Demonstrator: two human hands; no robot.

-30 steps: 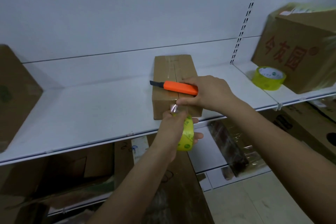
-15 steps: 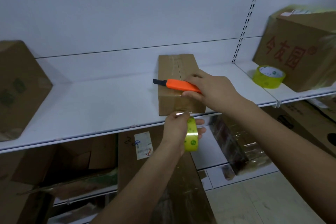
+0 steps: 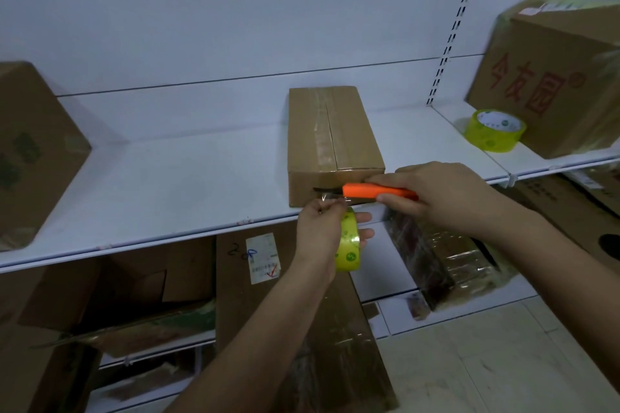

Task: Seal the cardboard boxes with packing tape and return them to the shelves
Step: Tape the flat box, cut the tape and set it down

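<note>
A small brown cardboard box [image 3: 330, 131] stands on the white shelf [image 3: 167, 178], clear tape running along its top seam and down its front face. My left hand [image 3: 318, 228] grips a yellow-green tape roll [image 3: 348, 241] just below the shelf edge, with a short strip of tape stretched up to the box front. My right hand [image 3: 443, 194] holds an orange utility knife [image 3: 379, 192] level, its dark blade against the tape at the box's lower front.
A second tape roll [image 3: 494, 130] lies on the right shelf beside a large box with red characters [image 3: 550, 84]. Another brown box [image 3: 30, 151] sits at the shelf's left end. Boxes and flattened cardboard [image 3: 335, 345] crowd the lower shelves and floor.
My right hand has brought the knife down from the box top to the front face, where the blade meets the tape. My left hand holds the roll in about the same place.
</note>
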